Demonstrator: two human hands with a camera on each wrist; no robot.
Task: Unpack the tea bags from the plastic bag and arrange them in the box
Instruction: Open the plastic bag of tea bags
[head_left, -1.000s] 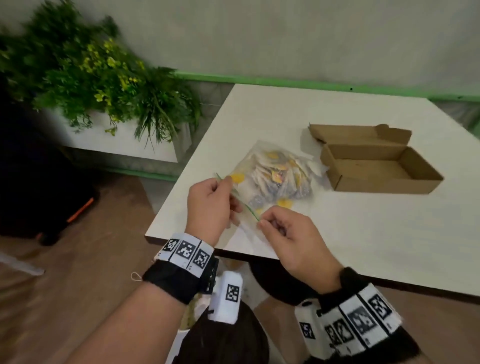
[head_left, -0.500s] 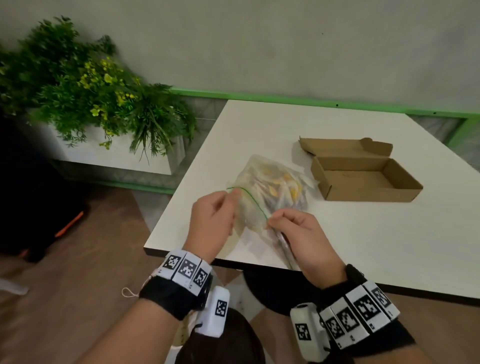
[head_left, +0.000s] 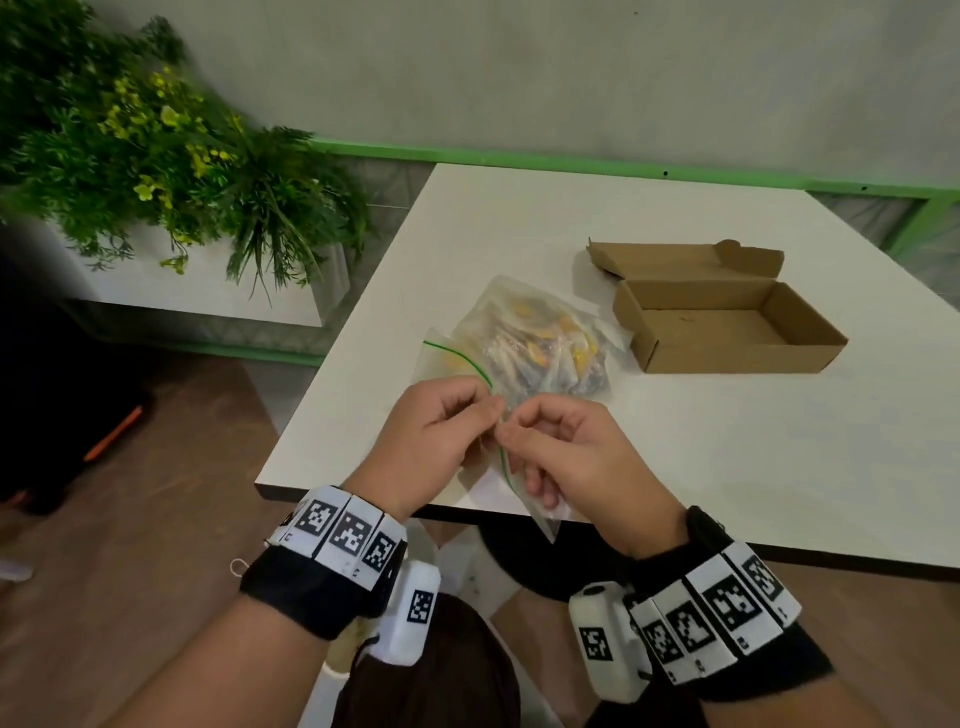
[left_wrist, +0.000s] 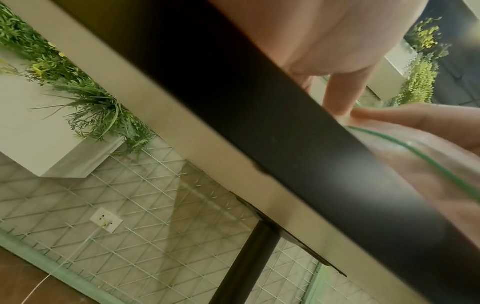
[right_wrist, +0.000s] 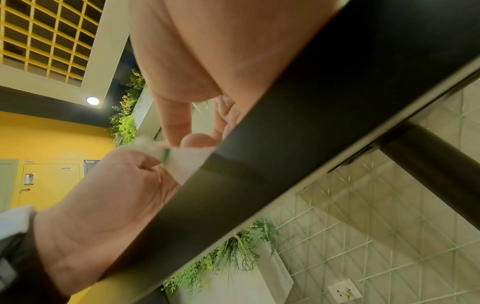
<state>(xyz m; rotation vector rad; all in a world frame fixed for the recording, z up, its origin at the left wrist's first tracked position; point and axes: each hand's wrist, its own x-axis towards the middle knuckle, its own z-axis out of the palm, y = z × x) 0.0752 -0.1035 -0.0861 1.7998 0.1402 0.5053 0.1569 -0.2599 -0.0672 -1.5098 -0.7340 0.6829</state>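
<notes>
A clear plastic bag (head_left: 530, 343) full of tea bags (head_left: 550, 353) lies on the white table (head_left: 727, 467), its green zip strip (head_left: 457, 356) turned toward me. My left hand (head_left: 441, 431) and right hand (head_left: 561, 452) meet at the bag's mouth near the table's front edge, each pinching the plastic beside the green strip. The strip (left_wrist: 426, 156) shows blurred in the left wrist view, and the pinched bag edge (right_wrist: 182, 156) shows in the right wrist view. An open brown cardboard box (head_left: 727, 322) stands to the right of the bag, its lid folded back, nothing inside.
A white planter (head_left: 197, 280) with green and yellow plants (head_left: 156, 156) stands left of the table by the wall. A dark object (head_left: 62, 405) with an orange stripe sits on the wooden floor at left. The black table leg (left_wrist: 246, 263) shows below.
Both hands have drawn together at the middle of the bag's mouth. The zip end now hangs over the table's front edge, and the bag sits closer to me.
</notes>
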